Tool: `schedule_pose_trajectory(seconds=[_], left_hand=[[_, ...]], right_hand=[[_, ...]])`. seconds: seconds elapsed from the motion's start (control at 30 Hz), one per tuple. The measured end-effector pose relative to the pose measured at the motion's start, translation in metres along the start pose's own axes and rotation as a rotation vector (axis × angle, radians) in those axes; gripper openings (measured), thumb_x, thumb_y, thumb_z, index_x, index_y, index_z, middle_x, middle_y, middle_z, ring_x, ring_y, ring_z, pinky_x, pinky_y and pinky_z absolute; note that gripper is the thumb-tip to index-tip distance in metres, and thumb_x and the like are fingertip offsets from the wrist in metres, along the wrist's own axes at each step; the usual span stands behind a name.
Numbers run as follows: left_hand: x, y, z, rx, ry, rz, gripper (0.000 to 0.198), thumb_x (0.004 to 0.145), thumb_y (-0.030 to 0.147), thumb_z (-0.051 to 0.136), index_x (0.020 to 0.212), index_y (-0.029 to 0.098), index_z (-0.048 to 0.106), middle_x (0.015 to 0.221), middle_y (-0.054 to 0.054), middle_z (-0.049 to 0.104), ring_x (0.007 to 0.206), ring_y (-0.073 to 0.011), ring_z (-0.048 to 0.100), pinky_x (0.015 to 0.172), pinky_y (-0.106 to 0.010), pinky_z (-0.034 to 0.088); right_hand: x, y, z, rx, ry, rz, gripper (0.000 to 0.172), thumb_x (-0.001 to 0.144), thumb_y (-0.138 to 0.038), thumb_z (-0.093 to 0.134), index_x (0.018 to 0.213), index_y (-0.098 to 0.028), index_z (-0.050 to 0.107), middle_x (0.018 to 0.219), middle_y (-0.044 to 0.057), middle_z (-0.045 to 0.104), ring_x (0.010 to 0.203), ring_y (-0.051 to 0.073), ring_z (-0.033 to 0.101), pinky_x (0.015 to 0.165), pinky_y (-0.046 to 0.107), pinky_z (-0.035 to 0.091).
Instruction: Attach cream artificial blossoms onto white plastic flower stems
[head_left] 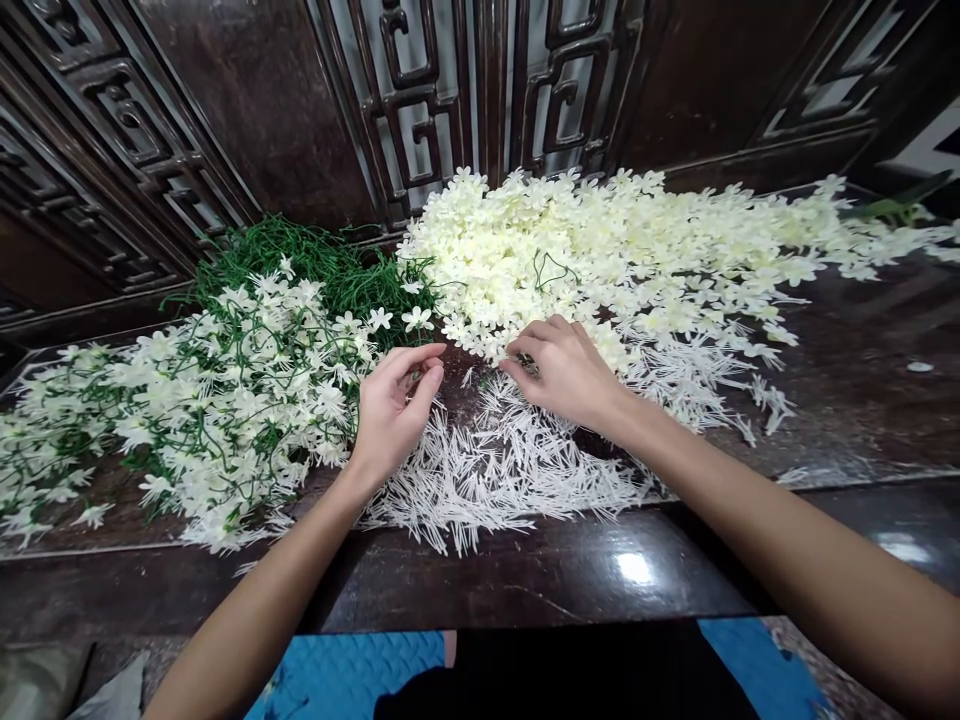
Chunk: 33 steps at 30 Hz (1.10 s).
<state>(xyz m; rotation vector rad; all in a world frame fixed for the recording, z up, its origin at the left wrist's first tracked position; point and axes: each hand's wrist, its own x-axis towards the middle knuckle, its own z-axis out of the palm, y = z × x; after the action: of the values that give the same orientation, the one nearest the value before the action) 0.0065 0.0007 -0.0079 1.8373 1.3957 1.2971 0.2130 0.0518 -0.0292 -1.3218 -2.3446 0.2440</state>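
My left hand is half curled over the bench, thumb and forefinger slightly apart, with nothing visible between them. Beside it lies a heap of white artificial flowers on green stems. Opposite, my right hand has its fingers bent together at the front edge of a pile of cream artificial blossoms. Whatever its fingertips pinch is too small or hidden to make out. Below and between both hands spread loose white stamen-like sprigs.
Tangled bare green stems lie at the back left. The dark, glossy wooden bench has a carved lattice back close behind the flowers. A small white disc rests at the right. Blue matting shows on the floor below.
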Motion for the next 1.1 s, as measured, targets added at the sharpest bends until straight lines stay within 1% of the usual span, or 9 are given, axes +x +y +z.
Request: schedule_pose_trajectory(seconds=[0.13, 0.3, 0.43, 0.53, 0.7, 0.8, 0.87, 0.93, 1.1], left_hand=[[0.0, -0.001, 0.0, 0.029, -0.044, 0.022, 0.02, 0.084, 0.013, 0.06, 0.102, 0.018, 0.068, 0.092, -0.007, 0.068, 0.082, -0.0159, 0.063, 0.071, -0.032, 0.055], [-0.001, -0.001, 0.001, 0.105, -0.069, 0.104, 0.016, 0.084, 0.015, 0.062, 0.099, 0.019, 0.068, 0.088, -0.006, 0.07, 0.079, -0.0156, 0.064, 0.069, -0.032, 0.055], [-0.002, -0.002, 0.002, 0.12, -0.083, 0.189, 0.012, 0.082, 0.017, 0.066, 0.094, 0.017, 0.069, 0.089, -0.006, 0.072, 0.08, -0.0155, 0.065, 0.075, -0.033, 0.055], [-0.003, -0.002, 0.003, 0.11, -0.099, 0.208, 0.012, 0.079, 0.02, 0.071, 0.091, 0.018, 0.069, 0.088, -0.006, 0.072, 0.08, -0.0157, 0.066, 0.075, -0.032, 0.055], [-0.004, 0.001, 0.004, 0.002, -0.16, 0.09, 0.009, 0.079, 0.019, 0.07, 0.087, 0.021, 0.069, 0.084, -0.001, 0.073, 0.074, -0.0136, 0.066, 0.071, -0.029, 0.057], [-0.002, 0.003, 0.002, -0.13, -0.128, -0.032, 0.011, 0.079, 0.015, 0.068, 0.088, 0.021, 0.068, 0.086, -0.002, 0.071, 0.077, -0.0137, 0.066, 0.073, -0.029, 0.057], [0.0, 0.003, 0.001, -0.196, -0.091, -0.095, 0.014, 0.079, 0.013, 0.068, 0.09, 0.021, 0.068, 0.088, -0.002, 0.07, 0.08, -0.0134, 0.065, 0.075, -0.029, 0.057], [0.001, 0.002, -0.001, -0.247, -0.073, -0.14, 0.015, 0.079, 0.015, 0.069, 0.093, 0.021, 0.069, 0.089, -0.002, 0.069, 0.08, -0.0128, 0.064, 0.076, -0.029, 0.056], [0.002, 0.001, -0.003, -0.299, -0.083, -0.198, 0.014, 0.079, 0.019, 0.069, 0.092, 0.022, 0.07, 0.087, -0.002, 0.068, 0.078, -0.0124, 0.063, 0.074, -0.028, 0.055]], right_hand=[[0.0, -0.001, -0.003, 0.008, 0.038, -0.034, 0.024, 0.087, -0.02, 0.045, 0.087, -0.017, 0.069, 0.091, 0.01, 0.067, 0.092, 0.031, 0.053, 0.083, 0.056, 0.043], [-0.001, -0.009, -0.01, 0.038, 0.097, -0.13, 0.02, 0.089, -0.021, 0.047, 0.09, -0.018, 0.067, 0.093, 0.011, 0.065, 0.095, 0.031, 0.051, 0.082, 0.052, 0.041], [-0.005, -0.019, -0.015, 0.129, 0.046, -0.276, 0.018, 0.092, -0.023, 0.048, 0.094, -0.019, 0.065, 0.092, 0.009, 0.064, 0.095, 0.027, 0.05, 0.084, 0.047, 0.041], [-0.008, -0.023, -0.014, 0.197, 0.021, -0.337, 0.017, 0.093, -0.025, 0.049, 0.098, -0.019, 0.064, 0.093, 0.006, 0.063, 0.097, 0.025, 0.05, 0.085, 0.044, 0.042], [-0.009, -0.025, -0.011, 0.331, 0.074, -0.393, 0.013, 0.091, -0.021, 0.052, 0.097, -0.021, 0.064, 0.092, 0.005, 0.063, 0.095, 0.022, 0.053, 0.081, 0.041, 0.048], [-0.006, -0.023, -0.013, 0.416, 0.181, -0.37, 0.013, 0.089, -0.017, 0.053, 0.095, -0.022, 0.064, 0.089, 0.004, 0.065, 0.089, 0.02, 0.058, 0.077, 0.04, 0.052], [-0.004, -0.021, -0.015, 0.465, 0.216, -0.336, 0.015, 0.089, -0.013, 0.053, 0.096, -0.02, 0.064, 0.089, 0.005, 0.066, 0.085, 0.018, 0.061, 0.076, 0.038, 0.055], [-0.003, -0.02, -0.017, 0.509, 0.19, -0.292, 0.016, 0.089, -0.012, 0.053, 0.097, -0.019, 0.064, 0.09, 0.005, 0.068, 0.082, 0.017, 0.064, 0.073, 0.037, 0.057], [-0.008, -0.026, -0.016, 0.628, 0.034, -0.185, 0.014, 0.088, -0.021, 0.057, 0.1, -0.019, 0.064, 0.092, 0.005, 0.072, 0.081, 0.017, 0.069, 0.069, 0.035, 0.062]])
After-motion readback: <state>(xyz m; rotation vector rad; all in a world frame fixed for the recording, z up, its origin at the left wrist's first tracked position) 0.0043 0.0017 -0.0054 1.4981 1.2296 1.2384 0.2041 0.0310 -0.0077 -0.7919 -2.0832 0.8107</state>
